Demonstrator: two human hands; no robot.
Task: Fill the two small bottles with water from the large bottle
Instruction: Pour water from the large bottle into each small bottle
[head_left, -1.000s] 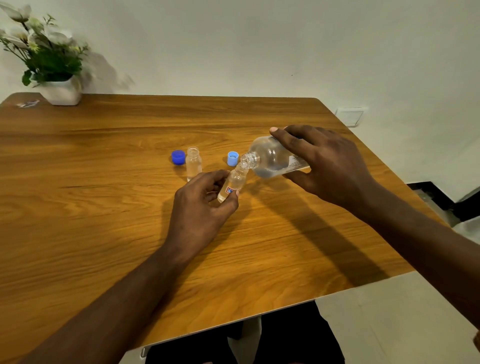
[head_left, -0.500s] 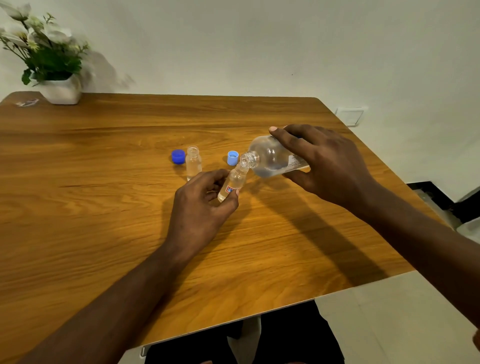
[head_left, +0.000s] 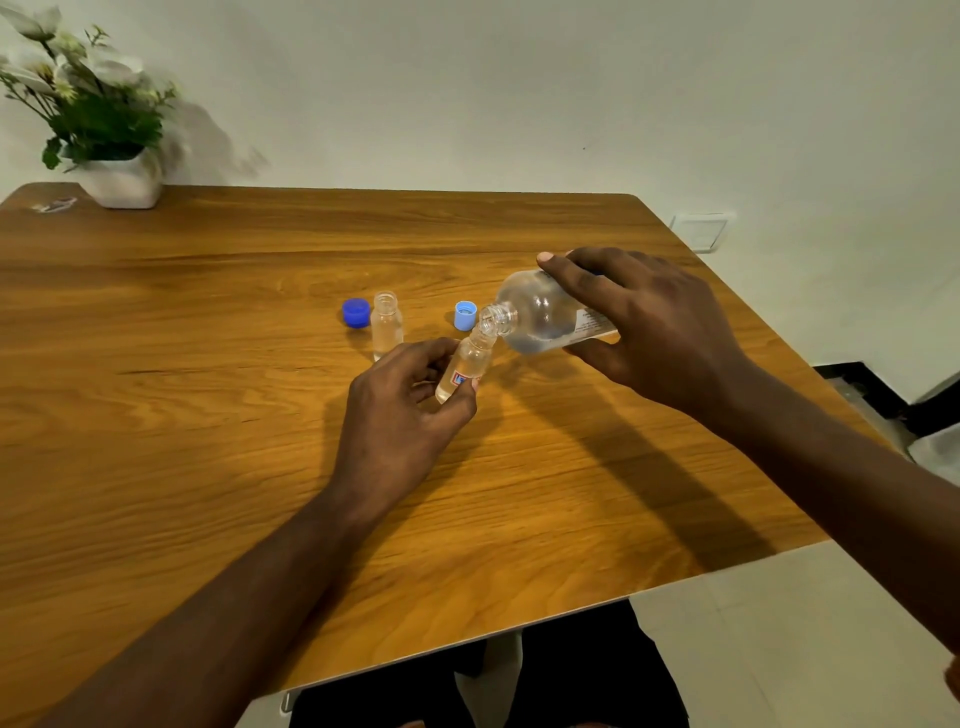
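Note:
My right hand grips the large clear bottle, which is tipped almost flat with its open mouth pointing left. Its mouth rests against the neck of a small clear bottle with a red-and-blue label. My left hand holds that small bottle tilted to the right, just above the wooden table. A second small bottle stands upright and uncapped to the left, apart from both hands. A dark blue cap lies beside it. A light blue cap lies near the large bottle's mouth.
A white pot of flowers stands at the table's far left corner, with a small scrap next to it. The table's right edge runs close behind my right hand. A white wall plate sits low on the wall beyond.
None of the hands or bottles has visibly shifted; the large bottle stays tipped against the small bottle's neck.

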